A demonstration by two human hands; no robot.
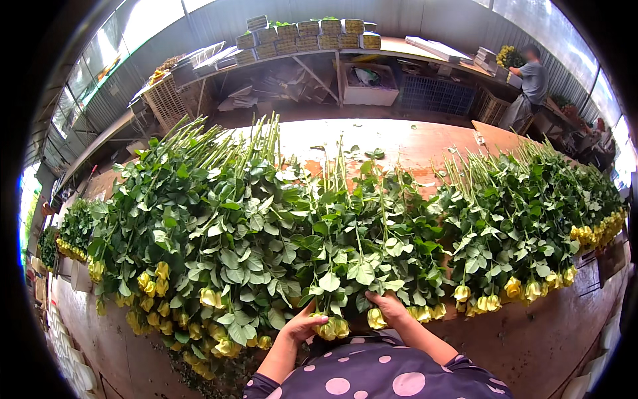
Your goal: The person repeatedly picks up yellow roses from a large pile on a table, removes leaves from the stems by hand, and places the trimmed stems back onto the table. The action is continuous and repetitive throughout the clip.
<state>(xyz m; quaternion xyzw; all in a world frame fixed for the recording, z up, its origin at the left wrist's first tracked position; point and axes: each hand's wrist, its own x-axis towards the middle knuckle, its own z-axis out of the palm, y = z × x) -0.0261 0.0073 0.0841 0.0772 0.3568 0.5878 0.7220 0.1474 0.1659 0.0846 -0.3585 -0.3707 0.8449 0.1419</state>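
My left hand [301,324] is around a small group of yellow roses [329,328], its thumb lying over the blooms and its other fingers largely hidden. Close by on the right, my right hand [390,308] grips a single yellow rose [376,318] just behind its bloom, with leaves covering some fingertips. Both hands are at the near edge of a wooden table [438,133]. Leafy rose stems [349,224] stretch away from me under and beyond them, cut ends at the far side.
A thick heap of yellow roses [149,209] lies left, another row [503,224] right. Loose leaves [376,153] dot the tabletop. Behind, a bench carries stacked wrapped blocks [306,37], with a blue crate [436,95] beneath. A person [531,82] works at the far right.
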